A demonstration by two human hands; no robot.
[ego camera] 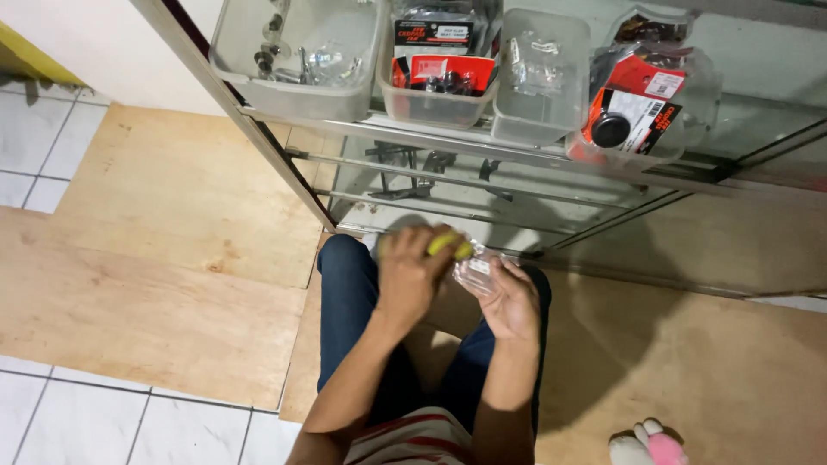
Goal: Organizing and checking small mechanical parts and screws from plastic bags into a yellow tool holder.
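Observation:
I sit on the floor in front of a glass cabinet, knees in blue jeans. My left hand (412, 275) is closed around a small yellow object (450, 245), which shows between the fingers. My right hand (510, 300) holds a clear plastic packet (476, 270) close beside it. Both hands meet above my knees, just before the cabinet's lower shelf. What the yellow object is stays blurred.
A metal-framed glass cabinet (284, 164) stands ahead, its shelf carrying clear plastic bins (297, 95) of small metal parts and red-and-black packaged items (633, 108). Plywood sheets (172, 258) cover the white tiled floor. A pink and white soft toy (648, 443) lies at lower right.

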